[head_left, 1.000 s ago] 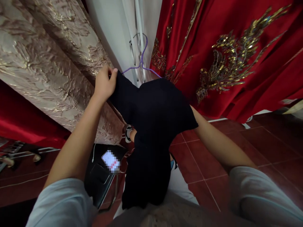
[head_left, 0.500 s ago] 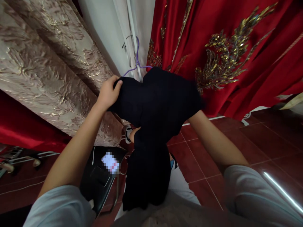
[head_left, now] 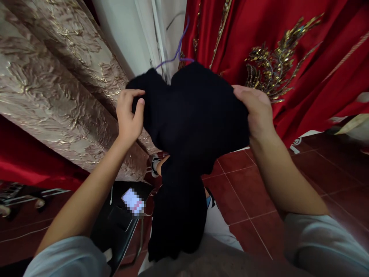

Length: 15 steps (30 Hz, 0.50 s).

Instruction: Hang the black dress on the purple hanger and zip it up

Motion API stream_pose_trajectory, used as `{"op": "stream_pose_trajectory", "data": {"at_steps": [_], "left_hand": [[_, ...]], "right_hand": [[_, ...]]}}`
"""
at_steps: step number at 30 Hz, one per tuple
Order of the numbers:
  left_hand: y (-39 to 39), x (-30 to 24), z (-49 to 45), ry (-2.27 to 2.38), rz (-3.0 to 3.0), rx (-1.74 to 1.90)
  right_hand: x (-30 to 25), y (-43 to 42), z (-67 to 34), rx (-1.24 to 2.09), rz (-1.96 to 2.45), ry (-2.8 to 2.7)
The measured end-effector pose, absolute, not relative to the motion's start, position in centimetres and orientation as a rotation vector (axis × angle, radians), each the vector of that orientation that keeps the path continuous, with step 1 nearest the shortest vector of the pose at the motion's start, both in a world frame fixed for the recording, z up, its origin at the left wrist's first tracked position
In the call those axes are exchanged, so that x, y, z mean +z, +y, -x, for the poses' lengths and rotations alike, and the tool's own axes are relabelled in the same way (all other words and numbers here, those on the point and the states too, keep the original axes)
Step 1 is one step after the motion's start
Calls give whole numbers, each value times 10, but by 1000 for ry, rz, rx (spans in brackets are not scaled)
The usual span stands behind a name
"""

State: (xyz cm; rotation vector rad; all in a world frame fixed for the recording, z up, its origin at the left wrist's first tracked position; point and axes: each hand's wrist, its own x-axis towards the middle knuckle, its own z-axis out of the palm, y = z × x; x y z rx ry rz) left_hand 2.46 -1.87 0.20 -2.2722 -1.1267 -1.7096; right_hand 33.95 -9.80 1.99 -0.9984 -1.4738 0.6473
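right hand (head_left: 260, 111) has its grip clamped on the top (head_left: 198, 113); left hand's (head_left: 128, 117) grip, i cannot tell. an uneven tug could slip the hanger (head_left: 180, 45) out.

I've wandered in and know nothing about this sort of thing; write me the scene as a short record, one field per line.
Garment: dark garment, spread between both hands
Left grip: at the garment's edge, thumb and forefinger apart; firmness unclear
Right grip: holding the opposite edge, thumb on top
Hanger: purple, showing above the garment
Phone: on a black surface, screen blurred out
Left backdrop: beige cloth, textured
Right backdrop: red cloth, gold decoration
Floor: reddish tiles
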Motion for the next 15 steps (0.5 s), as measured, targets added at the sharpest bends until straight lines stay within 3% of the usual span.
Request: {"op": "stream_pose_trajectory", "data": {"at_steps": [2,5,7,12,15], "left_hand": [[-31,3,-34,-1135,2451,-1907],[-53,3,-50,-1211,2929,-2203],[-74,-1,-60,-1366,3222,-2134],[-136,-7,-64,-1375,3585,-1225],[-156,-3,-50,-1161,3724,-641]], "right_hand": [[18,-113,-336,768,846,-1465],[8,-138,-320,953,701,-1899],[-1,-151,-304,981,592,-2188],[-12,-145,-298,1010,499,-2195],[-14,-119,-326,599,786,-2030]]}}
